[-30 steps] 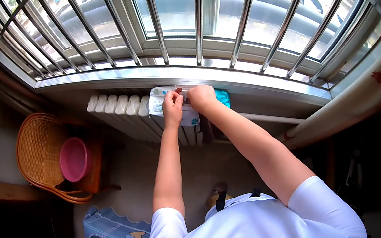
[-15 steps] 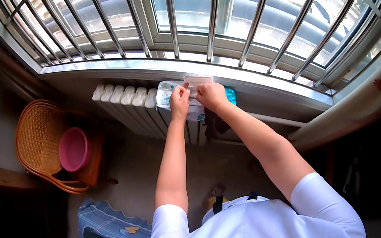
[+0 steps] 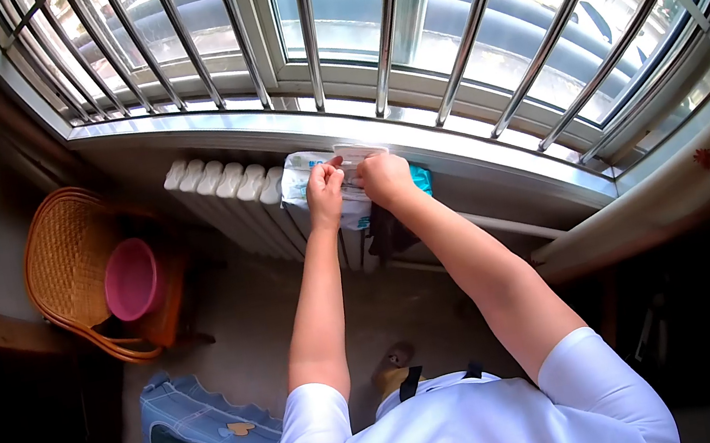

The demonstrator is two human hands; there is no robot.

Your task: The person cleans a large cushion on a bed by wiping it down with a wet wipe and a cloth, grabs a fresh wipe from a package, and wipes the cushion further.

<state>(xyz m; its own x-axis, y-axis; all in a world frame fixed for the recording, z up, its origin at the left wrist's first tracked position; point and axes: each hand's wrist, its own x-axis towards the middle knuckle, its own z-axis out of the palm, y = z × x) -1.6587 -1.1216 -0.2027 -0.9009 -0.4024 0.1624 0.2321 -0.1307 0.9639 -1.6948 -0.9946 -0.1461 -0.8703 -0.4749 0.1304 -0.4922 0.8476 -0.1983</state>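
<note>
A white and teal soft package point(image 3: 295, 175) lies on top of the white radiator point(image 3: 233, 182), below the window sill. My left hand point(image 3: 327, 193) is closed in a pinch at the package's upper middle; what its fingertips hold is too small to tell. Close beside it on the right, my right hand point(image 3: 385, 179) has its fingers curled down over the package, and anything in them is hidden. A pale flat flap point(image 3: 360, 147) stands up behind my hands. Something dark hangs below my right hand, in front of the radiator.
Metal bars point(image 3: 387, 38) cross the window above the sill point(image 3: 217, 124). At the left a wicker chair point(image 3: 66, 260) holds a pink basin point(image 3: 131, 280). A blue cloth-edged item point(image 3: 189, 407) is at the lower left. A curtain point(image 3: 677, 179) hangs at the right.
The view has shifted slightly. The pale flap behind my hands shows more than a second ago. Both hands stay close together at the package.
</note>
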